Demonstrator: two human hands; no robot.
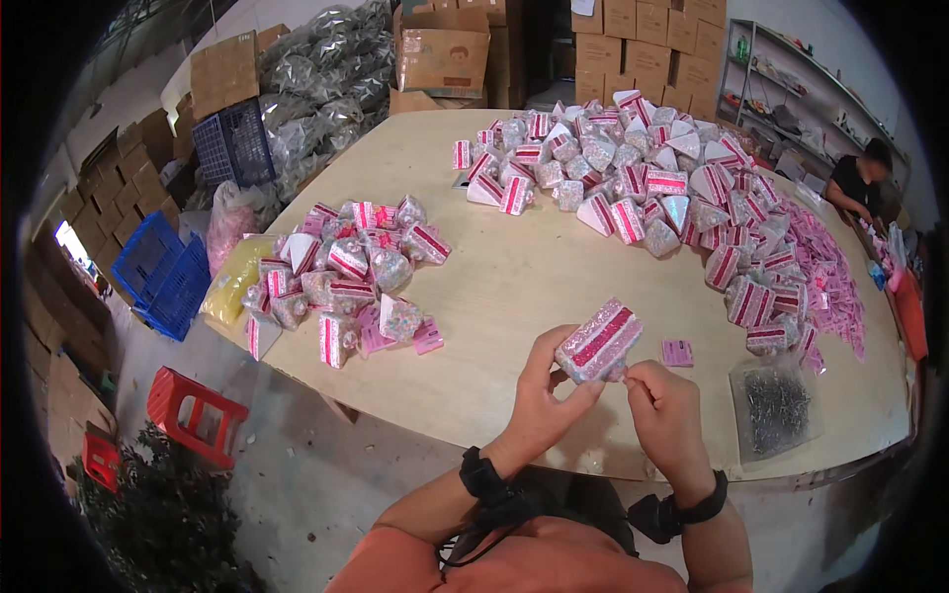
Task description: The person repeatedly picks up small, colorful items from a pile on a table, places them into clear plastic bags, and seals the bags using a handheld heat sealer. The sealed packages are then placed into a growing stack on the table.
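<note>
My left hand (542, 400) is closed round a glittery pink and white ornament shaped like a cake slice (600, 341), holding it tilted above the near part of the table. The fingers of my right hand (670, 415) are pinched at the ornament's lower right end; whatever is between them is too small to make out. A small pink card (677, 353) lies just beyond my right hand. To its right, a clear plastic bag (776, 410) contains many small dark pieces.
A large heap of similar ornaments (633, 183) covers the table's far right, beside piled pink cards (825, 277). A smaller heap (346, 262) sits at left. Red stools (198, 415) and blue crates (158, 272) stand on the floor. Another person (860, 183) is at far right.
</note>
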